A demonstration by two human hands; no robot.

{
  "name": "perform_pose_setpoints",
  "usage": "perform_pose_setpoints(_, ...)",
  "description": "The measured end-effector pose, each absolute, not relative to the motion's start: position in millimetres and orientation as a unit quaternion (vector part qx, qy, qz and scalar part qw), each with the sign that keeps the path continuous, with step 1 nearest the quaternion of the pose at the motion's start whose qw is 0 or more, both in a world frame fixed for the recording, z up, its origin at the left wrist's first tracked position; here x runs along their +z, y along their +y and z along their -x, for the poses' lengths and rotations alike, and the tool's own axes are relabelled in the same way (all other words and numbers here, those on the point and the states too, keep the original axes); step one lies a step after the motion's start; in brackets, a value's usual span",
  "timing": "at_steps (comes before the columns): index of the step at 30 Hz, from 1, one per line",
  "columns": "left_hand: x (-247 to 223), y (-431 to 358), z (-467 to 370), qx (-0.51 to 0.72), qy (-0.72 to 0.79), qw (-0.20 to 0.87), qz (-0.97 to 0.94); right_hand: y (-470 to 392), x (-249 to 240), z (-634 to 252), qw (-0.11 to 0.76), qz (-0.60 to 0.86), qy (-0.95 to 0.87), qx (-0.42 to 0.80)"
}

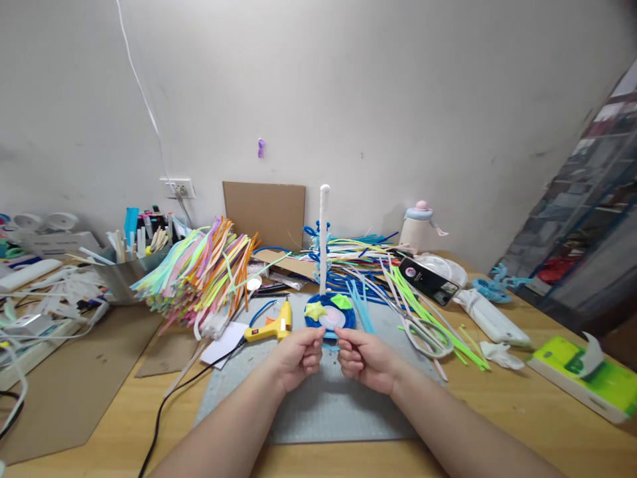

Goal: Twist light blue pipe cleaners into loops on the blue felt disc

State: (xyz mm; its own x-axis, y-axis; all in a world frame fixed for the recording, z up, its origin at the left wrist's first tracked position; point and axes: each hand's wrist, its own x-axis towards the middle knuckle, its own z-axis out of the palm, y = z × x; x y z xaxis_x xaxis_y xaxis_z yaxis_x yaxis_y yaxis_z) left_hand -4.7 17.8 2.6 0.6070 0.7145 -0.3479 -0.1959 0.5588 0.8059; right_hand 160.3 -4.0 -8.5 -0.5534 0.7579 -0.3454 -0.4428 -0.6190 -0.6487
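Note:
My left hand (pixel 302 355) and my right hand (pixel 365 358) face each other above the grey cutting mat (pixel 343 415). Each is closed, thumb pressed to forefinger; what the pinches hold, if anything, is too small to make out. Just behind the fingertips is a round dark-blue fuzzy base (pixel 311 323), partly hidden by them. On it sit a yellow star (pixel 315 310), a green star-like piece (pixel 341 302) and a pale pink-white disc (pixel 332 320). A white wrapped post (pixel 324 245) stands upright at its back, with blue looped pipe cleaners (pixel 313 255) beside it.
Left of the base lies a yellow glue gun (pixel 271 325), its black cord trailing forward. A large bundle of coloured pipe cleaners (pixel 204 275) rests farther left. To the right are scissors (pixel 428 337), green pipe cleaners (pixel 448 332), a phone (pixel 428 281) and a green-yellow packet (pixel 587 375).

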Motion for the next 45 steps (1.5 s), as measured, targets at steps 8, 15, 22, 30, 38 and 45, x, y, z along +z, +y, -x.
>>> perform_pose_setpoints(8, 6.1, 13.6, -0.5, 0.343, 0.323, 0.785, -0.402, -8.5, -7.4, -156.1, 0.417, 0.241, -0.271, 0.833)
perform_pose_setpoints(15, -4.0, 14.4, -4.9, 0.372, 0.394, 0.65, -0.533, -5.8, -7.6, -158.1, 0.454, 0.373, -0.378, 0.716)
perform_pose_setpoints(22, -7.1, 15.5, -6.8, 0.347, 0.425, 0.645, -0.532, 0.9, -12.2, -164.4, 0.512, 0.486, -0.605, 0.368)
perform_pose_setpoints(30, -15.9, 15.2, -11.8, 0.342, 0.452, 0.58, -0.585, -4.8, -13.2, -164.8, 0.401, 0.571, -0.696, 0.17)
perform_pose_setpoints(38, -11.5, 7.4, -9.3, 0.321, 0.481, 0.389, -0.717, -9.0, -10.3, -164.4, 0.377, 0.585, -0.709, 0.116)
perform_pose_setpoints(45, -8.7, 2.8, -8.6, 0.308, 0.476, 0.315, -0.761, -7.0, -9.3, -167.4, 0.393, 0.564, -0.719, 0.102)
